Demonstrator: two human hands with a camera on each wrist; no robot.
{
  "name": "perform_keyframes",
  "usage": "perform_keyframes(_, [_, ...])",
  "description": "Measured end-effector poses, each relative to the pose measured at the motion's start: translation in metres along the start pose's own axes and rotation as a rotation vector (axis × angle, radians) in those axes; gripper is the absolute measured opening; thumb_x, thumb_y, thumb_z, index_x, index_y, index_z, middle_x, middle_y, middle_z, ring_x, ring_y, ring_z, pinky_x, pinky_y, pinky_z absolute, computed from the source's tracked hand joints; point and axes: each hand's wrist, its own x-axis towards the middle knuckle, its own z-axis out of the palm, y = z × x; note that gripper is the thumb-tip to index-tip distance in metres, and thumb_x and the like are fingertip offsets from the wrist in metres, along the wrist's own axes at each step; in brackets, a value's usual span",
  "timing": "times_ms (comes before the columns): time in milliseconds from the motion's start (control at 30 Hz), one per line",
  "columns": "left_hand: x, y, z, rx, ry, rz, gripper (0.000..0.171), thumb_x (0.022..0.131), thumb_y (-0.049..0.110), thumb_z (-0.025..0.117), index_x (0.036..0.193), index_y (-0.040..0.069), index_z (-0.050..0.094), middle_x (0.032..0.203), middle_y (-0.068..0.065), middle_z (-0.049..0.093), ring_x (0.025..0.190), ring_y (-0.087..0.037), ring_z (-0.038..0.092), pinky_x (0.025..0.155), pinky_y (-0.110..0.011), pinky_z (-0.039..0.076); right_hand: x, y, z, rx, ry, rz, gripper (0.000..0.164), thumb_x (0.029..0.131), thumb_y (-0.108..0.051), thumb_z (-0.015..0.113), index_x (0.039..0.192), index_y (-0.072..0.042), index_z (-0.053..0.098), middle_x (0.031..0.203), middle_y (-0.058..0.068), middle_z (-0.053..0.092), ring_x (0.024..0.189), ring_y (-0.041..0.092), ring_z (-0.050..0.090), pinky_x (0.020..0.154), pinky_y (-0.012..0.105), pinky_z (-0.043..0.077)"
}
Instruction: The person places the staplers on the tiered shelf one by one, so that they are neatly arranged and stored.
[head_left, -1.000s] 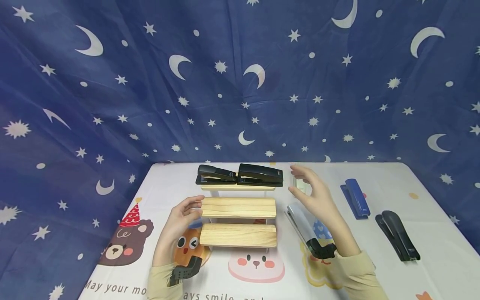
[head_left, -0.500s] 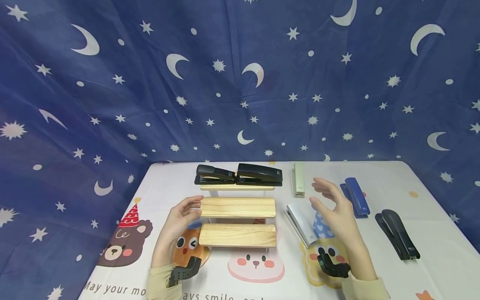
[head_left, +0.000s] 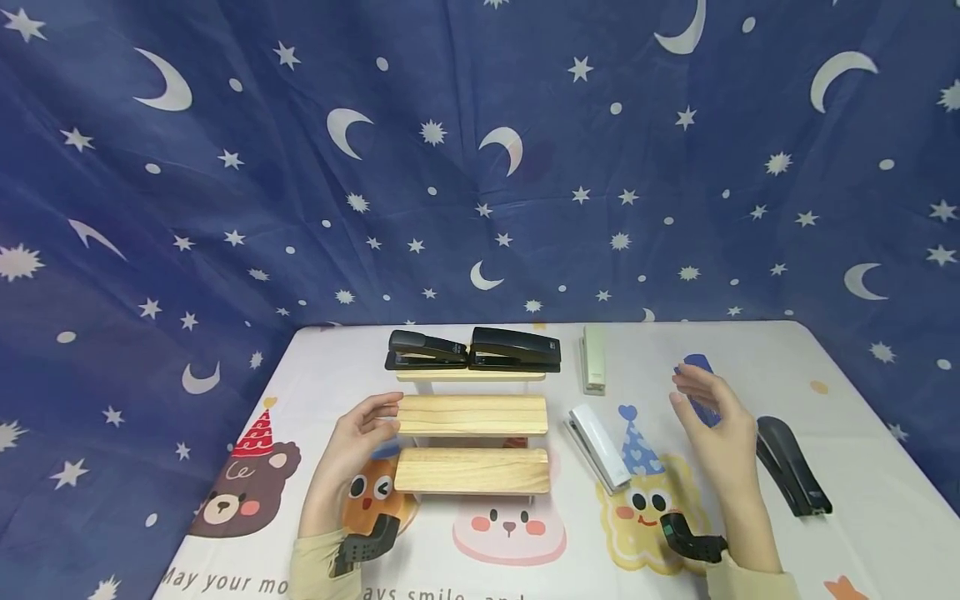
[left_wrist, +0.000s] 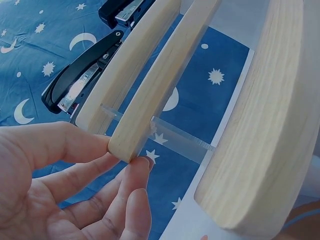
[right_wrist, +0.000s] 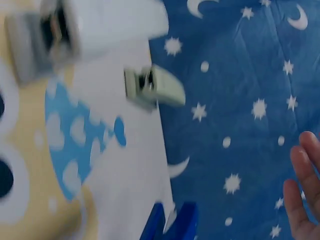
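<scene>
Clock read with twelve at the far wall, six at the wearer. Wooden rack (head_left: 474,417) stood mid-table in three steps. Its top tier (head_left: 471,377) carried a slim black stapler (head_left: 427,343) toward nine and a bulkier black stapler (head_left: 517,340) toward three, end to end, long axes nine to three. Middle tier (left_wrist: 165,75) and lowest tier (head_left: 476,472) stepped down toward six.

Left hand (head_left: 362,429) at the rack's nine o'clock end, pinching the corner of the middle tier between thumb and fingers. Right hand (head_left: 726,437) hovered by the blue stapler (head_left: 705,412), fingers loosely bent, thumb set apart, grasping nothing; the right wrist view, blurred, showed fingers and stapler apart.

Blue stapler lay on the table between two and three o'clock of the rack, partly covered by the hand in the head view. Long axis eleven to five.

Outward from it: pale green stapler (head_left: 593,358) between nine and ten, axis twelve to six; white stapler (head_left: 600,446) toward eight, axis eleven to five; third black stapler (head_left: 792,467) toward four, likewise eleven to five. Beneath all, a white cloth (head_left: 780,375) with cartoon prints; beyond at twelve, a blue backdrop (head_left: 420,183) of moons and stars.
</scene>
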Motion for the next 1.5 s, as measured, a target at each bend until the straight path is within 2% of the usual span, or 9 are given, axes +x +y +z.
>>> perform_keyframes(167, [-0.001,0.002,-0.002,0.004,0.004,-0.005,0.041,0.091,0.004,0.059,0.132,0.008,0.056,0.122,-0.019,0.063,0.106,-0.022,0.063,0.083,-0.017,0.048,0.003,0.009,-0.01,-0.088,0.061,0.076,0.037,0.088,-0.009,0.067,0.125,-0.014,0.063,0.108,-0.006,0.07,0.097,-0.021,0.047,0.094,0.013,0.033])
perform_keyframes(433, [0.001,0.003,-0.003,-0.001,-0.006,-0.005,0.042,0.09,0.003,0.058,0.132,0.008,0.056,0.121,-0.019,0.062,0.101,-0.015,0.063,0.083,-0.017,0.049,0.006,0.028,-0.025,-0.078,0.094,0.119,0.034,0.089,-0.009,0.066,0.123,-0.012,0.064,0.095,-0.037,0.057,0.094,-0.02,0.049,0.087,0.007,0.034])
perform_keyframes(700, [0.001,0.001,-0.001,-0.009,-0.006,-0.003,0.042,0.09,0.001,0.058,0.131,0.006,0.056,0.12,-0.02,0.062,0.097,-0.011,0.063,0.082,-0.017,0.049,0.008,0.043,-0.043,-0.122,0.08,0.203,0.036,0.09,-0.015,0.065,0.126,-0.013,0.062,0.096,-0.037,0.056,0.091,-0.021,0.047,0.087,0.007,0.034])
perform_keyframes(900, [-0.001,0.001,-0.001,-0.004,-0.005,-0.013,0.042,0.09,0.004,0.058,0.132,0.008,0.055,0.122,-0.019,0.062,0.102,-0.016,0.063,0.083,-0.017,0.048,0.006,0.048,-0.059,-0.19,0.07,0.319,0.039,0.093,-0.021,0.062,0.131,-0.019,0.059,0.103,-0.03,0.057,0.096,-0.022,0.04,0.107,0.025,0.034])
perform_keyframes(1000, [-0.001,0.002,0.0,-0.005,-0.011,-0.018,0.042,0.091,0.005,0.058,0.133,0.008,0.055,0.123,-0.018,0.062,0.103,-0.017,0.063,0.083,-0.017,0.049,0.005,0.054,-0.066,-0.237,0.092,0.365,0.04,0.093,-0.021,0.061,0.133,-0.021,0.057,0.112,-0.02,0.063,0.1,-0.021,0.04,0.11,0.027,0.032])
perform_keyframes(1067, [-0.001,0.002,0.0,-0.006,-0.012,-0.018,0.042,0.091,0.004,0.058,0.133,0.008,0.055,0.123,-0.019,0.062,0.103,-0.017,0.062,0.083,-0.017,0.049,0.005,0.058,-0.07,-0.279,0.1,0.385,0.041,0.093,-0.02,0.06,0.134,-0.02,0.056,0.121,-0.007,0.065,0.106,-0.013,0.046,0.109,0.027,0.033])
perform_keyframes(1167, [0.0,0.003,0.001,-0.003,-0.01,-0.013,0.042,0.09,0.003,0.058,0.132,0.007,0.056,0.122,-0.019,0.062,0.103,-0.018,0.062,0.083,-0.017,0.048,0.005,0.066,-0.076,-0.322,0.087,0.407,0.044,0.093,-0.02,0.06,0.136,-0.019,0.053,0.133,0.01,0.059,0.119,0.005,0.049,0.111,0.039,0.033])
perform_keyframes(1267, [0.0,0.003,0.001,0.0,-0.006,-0.012,0.042,0.09,0.003,0.058,0.132,0.008,0.056,0.122,-0.019,0.062,0.103,-0.018,0.063,0.082,-0.017,0.048,0.004,0.075,-0.082,-0.334,0.059,0.432,0.048,0.093,-0.022,0.06,0.139,-0.018,0.05,0.137,0.012,0.056,0.128,0.024,0.045,0.109,0.051,0.032])
perform_keyframes(1500, [-0.002,0.003,0.0,0.01,-0.007,-0.017,0.042,0.091,0.006,0.059,0.133,0.008,0.055,0.123,-0.019,0.062,0.106,-0.02,0.063,0.083,-0.018,0.048,0.002,0.087,-0.093,-0.375,-0.021,0.458,0.058,0.092,-0.029,0.06,0.145,-0.013,0.041,0.14,0.021,0.049,0.129,0.039,0.041,0.104,0.06,0.031])
